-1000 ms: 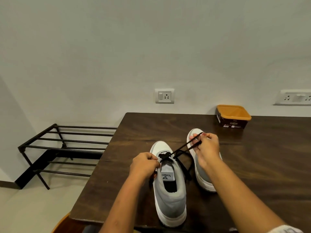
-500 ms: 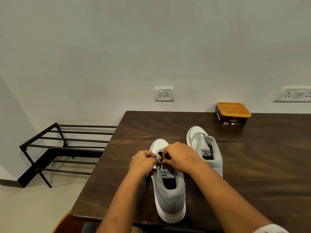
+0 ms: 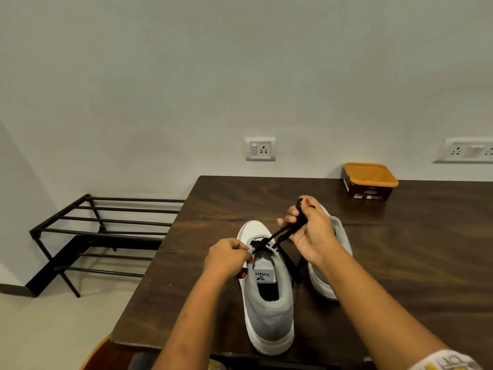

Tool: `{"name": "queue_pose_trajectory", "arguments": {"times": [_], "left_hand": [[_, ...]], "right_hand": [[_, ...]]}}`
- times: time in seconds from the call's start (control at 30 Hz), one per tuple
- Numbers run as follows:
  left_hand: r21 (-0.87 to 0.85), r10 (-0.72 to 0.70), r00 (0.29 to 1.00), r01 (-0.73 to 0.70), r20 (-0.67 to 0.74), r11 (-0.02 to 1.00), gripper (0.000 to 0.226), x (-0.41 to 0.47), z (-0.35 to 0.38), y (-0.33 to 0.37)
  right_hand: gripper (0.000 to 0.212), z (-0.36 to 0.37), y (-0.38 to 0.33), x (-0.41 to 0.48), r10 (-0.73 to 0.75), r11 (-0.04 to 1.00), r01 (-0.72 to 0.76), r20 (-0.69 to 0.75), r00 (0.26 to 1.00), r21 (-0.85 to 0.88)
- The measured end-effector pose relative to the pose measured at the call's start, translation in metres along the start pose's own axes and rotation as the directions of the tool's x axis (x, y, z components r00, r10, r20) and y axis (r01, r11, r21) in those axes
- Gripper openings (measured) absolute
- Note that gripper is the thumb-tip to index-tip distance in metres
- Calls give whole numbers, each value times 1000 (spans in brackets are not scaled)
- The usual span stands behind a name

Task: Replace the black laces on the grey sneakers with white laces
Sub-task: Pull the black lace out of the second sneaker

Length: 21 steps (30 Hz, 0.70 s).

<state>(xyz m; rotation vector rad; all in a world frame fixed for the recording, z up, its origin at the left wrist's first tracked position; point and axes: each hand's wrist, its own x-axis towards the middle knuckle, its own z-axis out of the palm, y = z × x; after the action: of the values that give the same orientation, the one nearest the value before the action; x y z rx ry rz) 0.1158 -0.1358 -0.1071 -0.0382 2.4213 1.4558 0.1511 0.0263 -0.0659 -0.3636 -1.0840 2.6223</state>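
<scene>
**Lace (image 3: 278, 234) taut from near sneaker (image 3: 266, 311)**

I see the right hand (image 3: 313, 233) curled round the black lace above the table (image 3: 400, 249). The left hand (image 3: 226, 259) seems to pinch the near sneaker's tongue edge, though its fingertips are partly hidden. The other sneaker (image 3: 321, 285) stands just behind.

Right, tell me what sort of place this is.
Most likely a room in a home, perhaps near the entrance: a black metal rack, probably for shoes, stands on the floor, and a dark wooden table sits against a plain wall fitted with a switched power socket.
</scene>
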Motion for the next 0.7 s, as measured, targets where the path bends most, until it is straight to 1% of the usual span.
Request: {"name": "queue_pose_trajectory", "arguments": {"times": [0.03,0.07,0.1,0.17,0.2,0.23,0.27,0.33,0.4,0.43,0.5,0.53,0.57,0.6,0.63,0.67,0.7], "left_hand": [[5,0,1000,0,-1,1000,8,0,0,0],[8,2,1000,-2,-2,1000,8,0,0,-1],[13,7,1000,-7,-6,1000,8,1,0,-2],[47,52,998,-51,-17,998,10,0,0,-1],[103,112,993,-108,-28,989,17,-1,1,-2],[198,195,980,-186,-30,962,25,-3,3,-1],[305,285,958,-267,-15,914,32,-5,6,0],[472,438,899,-398,28,787,36,-11,13,2],[558,510,859,-448,50,699,35,-11,21,2],[592,527,848,-454,58,666,33,-9,24,0],[628,557,829,-462,54,626,29,-7,30,-1],[632,576,816,-469,45,616,26,-5,31,-1],[631,594,803,-482,42,607,25,-5,32,-1],[626,610,791,-500,49,599,24,-4,33,-1],[613,621,782,-517,53,597,23,-2,34,-2],[575,619,783,-531,54,622,22,0,34,-3],[503,602,797,-538,42,677,18,4,34,-5]], "right_hand": [[26,-1,-3,2,-10,999,12,-35,999,38],[26,-3,-5,5,-28,999,29,-63,998,17],[26,-7,-6,8,-51,997,46,-86,995,-59],[24,-14,-5,13,-123,953,85,-115,986,-291],[23,-17,-2,16,-163,916,104,-124,979,-387],[22,-19,-1,17,-201,883,121,-132,971,-454],[20,-19,1,18,-235,845,136,-131,963,-517],[17,-21,2,20,-265,762,141,-107,958,-632],[22,-26,3,21,-228,675,120,-52,972,-728],[29,-29,4,21,-208,586,120,-5,978,-801],[45,-34,7,20,-157,323,148,102,982,-935],[49,-34,7,20,-134,192,186,162,978,-963],[50,-34,7,19,-99,102,230,221,970,-968],[48,-33,7,18,-37,69,269,267,963,-961],[46,-32,7,17,61,93,289,295,954,-953],[45,-30,8,13,176,122,290,308,935,-949],[44,-29,11,10,268,95,304,319,909,-948]]}}
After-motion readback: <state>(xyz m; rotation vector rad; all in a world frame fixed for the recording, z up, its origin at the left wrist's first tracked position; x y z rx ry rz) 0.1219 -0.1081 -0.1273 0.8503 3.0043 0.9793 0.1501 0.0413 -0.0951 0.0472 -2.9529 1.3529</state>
